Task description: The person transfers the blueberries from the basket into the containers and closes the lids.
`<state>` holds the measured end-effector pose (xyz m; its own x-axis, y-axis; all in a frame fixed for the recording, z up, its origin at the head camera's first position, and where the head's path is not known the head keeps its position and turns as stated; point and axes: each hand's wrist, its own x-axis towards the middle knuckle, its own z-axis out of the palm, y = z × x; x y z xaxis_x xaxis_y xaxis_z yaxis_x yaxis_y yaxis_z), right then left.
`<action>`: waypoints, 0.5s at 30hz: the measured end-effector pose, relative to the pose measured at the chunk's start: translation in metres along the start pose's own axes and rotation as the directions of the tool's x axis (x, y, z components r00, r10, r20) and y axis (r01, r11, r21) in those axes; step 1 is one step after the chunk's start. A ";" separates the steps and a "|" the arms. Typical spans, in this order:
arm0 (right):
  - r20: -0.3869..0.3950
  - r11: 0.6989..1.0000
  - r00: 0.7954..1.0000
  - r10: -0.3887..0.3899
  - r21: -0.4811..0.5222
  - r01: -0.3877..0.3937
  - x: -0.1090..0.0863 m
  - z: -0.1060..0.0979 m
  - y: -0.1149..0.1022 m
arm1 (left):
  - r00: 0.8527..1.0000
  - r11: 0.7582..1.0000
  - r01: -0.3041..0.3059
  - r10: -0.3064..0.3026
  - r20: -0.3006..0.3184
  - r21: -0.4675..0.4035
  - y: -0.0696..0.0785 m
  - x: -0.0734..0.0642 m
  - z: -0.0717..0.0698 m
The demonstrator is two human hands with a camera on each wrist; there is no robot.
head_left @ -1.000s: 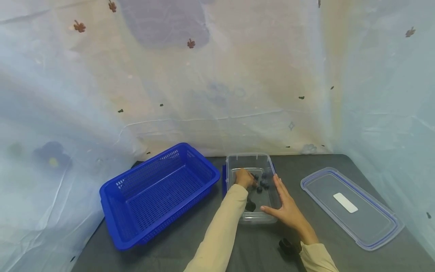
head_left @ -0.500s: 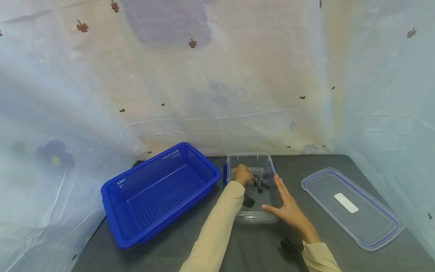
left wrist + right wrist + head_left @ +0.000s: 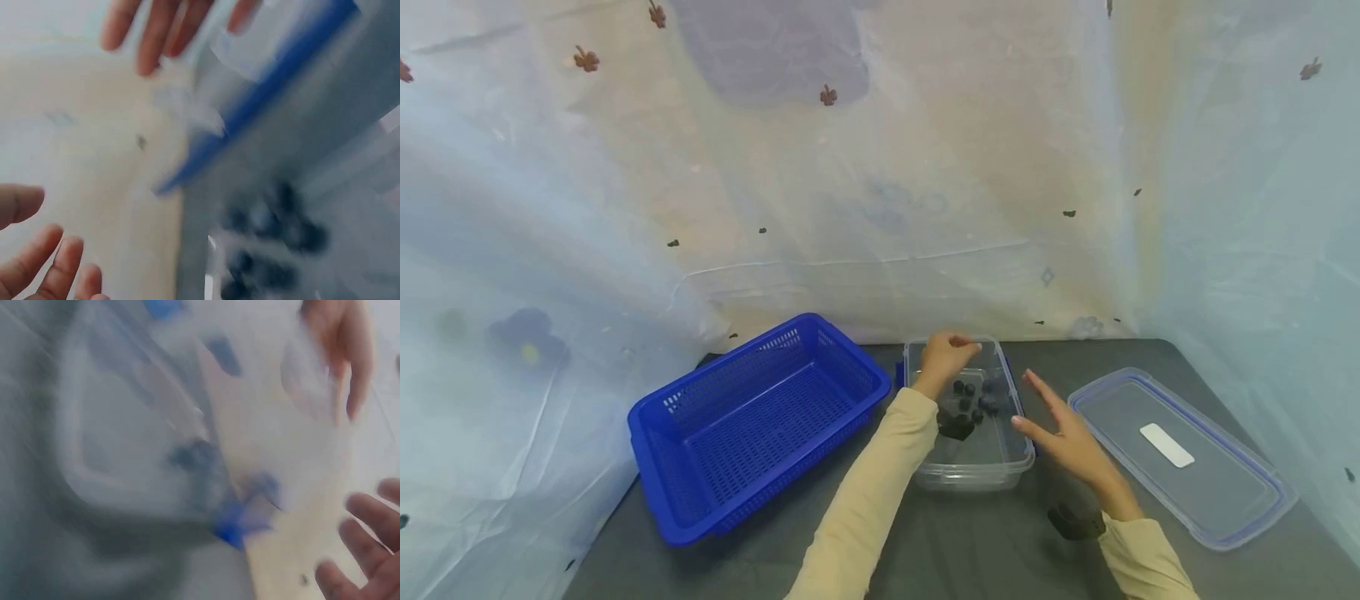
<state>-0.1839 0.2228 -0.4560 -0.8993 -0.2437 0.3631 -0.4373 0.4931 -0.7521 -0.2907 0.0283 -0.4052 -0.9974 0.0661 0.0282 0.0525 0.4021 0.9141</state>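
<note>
A clear plastic box [image 3: 977, 477] with blue side clips stands uncovered at the middle of the table. On its floor lie several small dark round things [image 3: 964, 403], like blueberries, grouped together. My left hand [image 3: 946, 360] is over the far left part of the box, its fingers apart and holding nothing in the left wrist view. To the right of the box, my right hand [image 3: 1067, 433] hovers with thumb and fingers spread, nothing between them. Both wrist views are blurred by motion.
A blue perforated basket [image 3: 650, 492] sits at the left. The clear lid [image 3: 1210, 492], with a blue seal and a white label [image 3: 1167, 445], lies flat at the right. A patterned plastic sheet [image 3: 880, 283] hangs behind the grey table [image 3: 985, 550].
My left hand has lifted from among the round things and moved towards the back of the box. My right hand has come off the box's right wall and moved right.
</note>
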 end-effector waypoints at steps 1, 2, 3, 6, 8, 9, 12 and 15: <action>-0.010 1.000 1.000 -0.029 -0.013 0.029 0.001 -0.009 0.001 | 1.000 0.999 -0.013 0.012 -0.005 -0.036 0.006 -0.002 0.001; -0.013 0.999 0.999 -0.046 -0.019 0.046 0.003 -0.018 0.002 | 1.000 0.996 -0.029 0.028 -0.010 -0.081 0.012 -0.005 0.004; -0.020 0.998 0.998 -0.063 -0.030 0.062 0.004 -0.028 0.004 | 0.999 0.991 -0.044 0.043 -0.016 -0.125 0.018 -0.007 0.007; -0.023 0.996 0.998 -0.065 -0.068 0.063 0.006 -0.060 0.006 | 0.998 0.961 -0.051 0.042 -0.037 -0.272 0.034 -0.018 0.022; -0.020 0.996 0.999 -0.040 -0.086 0.038 0.006 -0.081 0.007 | 0.998 0.938 -0.045 0.030 -0.049 -0.344 0.042 -0.027 0.036; -0.025 0.994 0.999 -0.034 -0.107 0.032 0.006 -0.092 0.009 | 0.999 0.930 -0.034 0.017 -0.050 -0.367 0.046 -0.032 0.044; -0.033 0.987 0.999 -0.004 -0.158 -0.001 0.006 -0.121 0.018 | 0.999 0.906 0.000 -0.019 -0.041 -0.424 0.055 -0.049 0.068; -0.050 0.979 0.998 0.031 -0.198 -0.040 0.004 -0.146 0.034 | 0.998 0.864 0.050 -0.060 -0.004 -0.502 0.060 -0.067 0.092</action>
<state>-0.2027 0.3607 -0.3995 -0.9115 -0.1867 0.3665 -0.3931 0.6577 -0.6425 -0.2163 0.1324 -0.3893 -0.9990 0.0377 -0.0253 -0.0292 -0.1077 0.9938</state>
